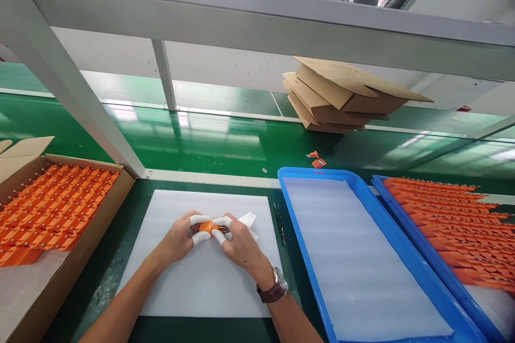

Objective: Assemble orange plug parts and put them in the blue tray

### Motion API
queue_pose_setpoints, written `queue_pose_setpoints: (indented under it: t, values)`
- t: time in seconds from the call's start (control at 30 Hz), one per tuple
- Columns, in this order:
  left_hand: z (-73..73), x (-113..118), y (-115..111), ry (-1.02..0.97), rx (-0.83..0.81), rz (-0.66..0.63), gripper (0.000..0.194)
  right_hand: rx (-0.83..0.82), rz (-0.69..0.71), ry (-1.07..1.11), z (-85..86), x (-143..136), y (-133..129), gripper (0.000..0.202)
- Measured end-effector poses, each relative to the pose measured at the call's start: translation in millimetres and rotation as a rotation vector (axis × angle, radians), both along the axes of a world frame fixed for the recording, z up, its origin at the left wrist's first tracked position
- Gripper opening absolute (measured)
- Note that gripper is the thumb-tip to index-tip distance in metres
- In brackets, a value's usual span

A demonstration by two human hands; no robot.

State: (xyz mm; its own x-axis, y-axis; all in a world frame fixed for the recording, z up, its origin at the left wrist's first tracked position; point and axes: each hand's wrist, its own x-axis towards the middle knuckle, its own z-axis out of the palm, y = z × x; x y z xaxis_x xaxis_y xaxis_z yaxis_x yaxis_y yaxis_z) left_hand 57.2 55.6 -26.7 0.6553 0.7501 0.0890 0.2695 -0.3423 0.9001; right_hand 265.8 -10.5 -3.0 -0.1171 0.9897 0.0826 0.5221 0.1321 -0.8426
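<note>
Over a white foam mat [193, 289], an orange plastic part [205, 226] is held between both hands. My left hand [179, 237] pinches its left end with thumb and forefinger, which wear white finger covers. My right hand [238, 241], with similar covers on thumb and forefinger, is closed at the part's right end. A crumpled white cloth or tissue [247, 220] shows behind the right fingers; whether it is held there I cannot tell. The part's far details are hidden by the fingers. Dark tweezers [279, 224] lie just right of the mat.
At left a cardboard box [84, 241] holds rows of orange parts [60, 203]. A blue tray [298, 236] lined with white foam lies to the right, beside another blue tray [438, 273] of orange pieces. Small orange pieces [317, 161] and stacked cartons [333, 96] stand behind, under a metal frame [241, 10].
</note>
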Motion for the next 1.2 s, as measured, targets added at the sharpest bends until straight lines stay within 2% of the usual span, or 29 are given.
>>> queue_pose_setpoints:
  t: [0.37,0.57,0.87,1.2]
  values:
    - [0.1,0.4,-2.5,0.009,0.025,-0.006,0.027,-0.004,0.031,-0.023,0.4,1.2,-1.9,0.018]
    - [-2.9,0.1,-2.4,-0.011,0.086,-0.007,0.025,0.035,0.035,-0.031,-5.0,-1.9,-2.9,0.013]
    - [-8.0,2.2,-0.8,-0.022,0.169,-0.012,0.027,0.011,0.043,0.059,-7.7,0.8,1.3,0.016]
    - [-2.5,3.2,-4.2,0.017,0.085,0.017,0.03,-0.016,-0.013,0.118,-11.1,0.9,-0.8,0.019]
